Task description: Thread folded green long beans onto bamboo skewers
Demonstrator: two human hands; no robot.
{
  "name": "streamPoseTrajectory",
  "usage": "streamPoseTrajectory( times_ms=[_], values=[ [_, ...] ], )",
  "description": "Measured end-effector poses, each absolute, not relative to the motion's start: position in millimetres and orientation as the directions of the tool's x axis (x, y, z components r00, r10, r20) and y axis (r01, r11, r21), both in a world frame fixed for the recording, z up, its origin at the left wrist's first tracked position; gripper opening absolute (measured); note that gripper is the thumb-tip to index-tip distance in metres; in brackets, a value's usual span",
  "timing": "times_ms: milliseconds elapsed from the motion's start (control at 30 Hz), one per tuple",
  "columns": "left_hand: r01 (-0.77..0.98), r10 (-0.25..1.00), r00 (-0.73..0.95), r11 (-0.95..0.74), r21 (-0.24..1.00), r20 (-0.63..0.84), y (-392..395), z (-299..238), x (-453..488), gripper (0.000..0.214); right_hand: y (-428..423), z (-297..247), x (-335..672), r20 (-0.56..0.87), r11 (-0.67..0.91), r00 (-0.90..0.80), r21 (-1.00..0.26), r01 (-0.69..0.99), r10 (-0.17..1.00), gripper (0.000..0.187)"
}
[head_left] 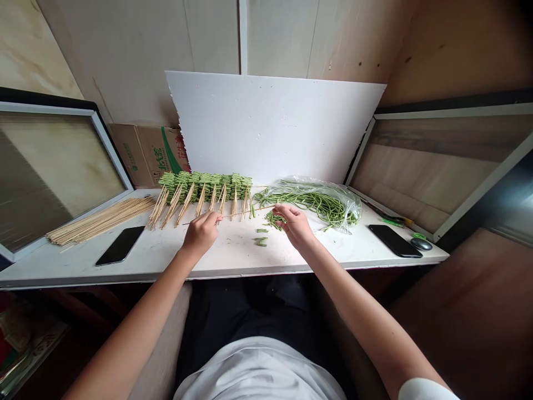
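Observation:
My left hand (202,230) is closed round a thin bamboo skewer (241,213), which runs nearly level towards the right. At its far end my right hand (293,223) has thumb and fingers pinched together; whether a bean piece is between them is too small to tell. A short green piece (252,211) shows by the skewer, on it or behind it. Beneath and beside my right hand lies a small heap of cut green bean pieces (272,219). A few loose pieces (261,241) rest on the white table (233,255) between my hands.
Stacked bean skewers (204,186) stand behind my left hand, sticks towards me. Bare skewers (104,219) and a phone (120,245) lie left. To the right are long beans in a plastic bag (325,203), another phone (395,240) and scissors (387,214). A white foam board (275,128) stands behind.

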State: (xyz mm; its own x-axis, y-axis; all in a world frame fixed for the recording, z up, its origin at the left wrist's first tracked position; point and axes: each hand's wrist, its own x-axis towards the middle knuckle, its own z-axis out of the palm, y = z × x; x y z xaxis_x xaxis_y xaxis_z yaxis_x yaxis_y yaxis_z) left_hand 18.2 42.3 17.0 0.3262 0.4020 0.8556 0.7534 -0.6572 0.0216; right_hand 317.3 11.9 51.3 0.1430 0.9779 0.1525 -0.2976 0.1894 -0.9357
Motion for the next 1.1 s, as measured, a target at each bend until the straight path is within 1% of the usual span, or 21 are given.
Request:
streamPoseTrajectory(
  times_ms=[100, 333, 400, 467, 533, 600, 667, 800, 900, 967, 1033, 1100],
  values=[
    [0.76, 0.39, 0.339, -0.649, -0.005, 0.856, 43, 17, 17, 0.036, 11, 50, 315, 0.172, 0.203, 0.127, -0.932, -0.3, 0.977, 0.037],
    [0.763, 0.404, 0.348, -0.646, -0.005, 0.846, 44, 17, 16, 0.035, 20, 45, 320, 0.307, 0.336, 0.154, -0.913, -0.231, 0.939, 0.034],
    [0.774, 0.391, 0.351, -0.633, -0.029, 0.851, 43, 17, 17, 0.035, 21, 43, 321, 0.278, 0.307, 0.152, -0.924, -0.229, 0.949, 0.035],
    [0.781, 0.363, 0.363, -0.621, -0.068, 0.858, 40, 18, 21, 0.037, 19, 41, 318, 0.187, 0.21, 0.112, -0.943, -0.258, 0.976, 0.037],
    [0.777, 0.335, 0.384, -0.62, -0.106, 0.86, 38, 18, 27, 0.038, 16, 38, 310, 0.089, 0.096, 0.035, -0.951, -0.296, 0.995, 0.037],
    [0.767, 0.322, 0.403, -0.63, -0.124, 0.857, 35, 18, 32, 0.039, 12, 34, 301, 0.041, 0.035, -0.015, -0.949, -0.313, 0.999, 0.035],
    [0.76, 0.324, 0.401, -0.639, -0.114, 0.857, 34, 17, 35, 0.04, 9, 32, 292, 0.047, 0.045, 0.001, -0.953, -0.301, 0.999, 0.033],
    [0.756, 0.327, 0.38, -0.649, -0.087, 0.865, 36, 16, 35, 0.038, 7, 33, 288, 0.102, 0.108, 0.038, -0.962, -0.249, 0.994, 0.032],
    [0.761, 0.331, 0.374, -0.644, -0.082, 0.866, 37, 14, 35, 0.038, 9, 35, 292, 0.137, 0.131, -0.003, -0.958, -0.256, 0.991, 0.035],
    [0.762, 0.351, 0.362, -0.645, -0.057, 0.864, 38, 13, 35, 0.038, 11, 35, 296, 0.166, 0.153, -0.034, -0.958, -0.244, 0.986, 0.037],
    [0.758, 0.386, 0.337, -0.653, -0.004, 0.859, 40, 11, 34, 0.036, 15, 35, 302, 0.206, 0.193, -0.054, -0.964, -0.182, 0.977, 0.038],
    [0.755, 0.435, 0.296, -0.652, 0.071, 0.85, 42, 9, 33, 0.033, 21, 32, 309, 0.262, 0.258, -0.088, -0.965, -0.048, 0.961, 0.04]
  ],
)
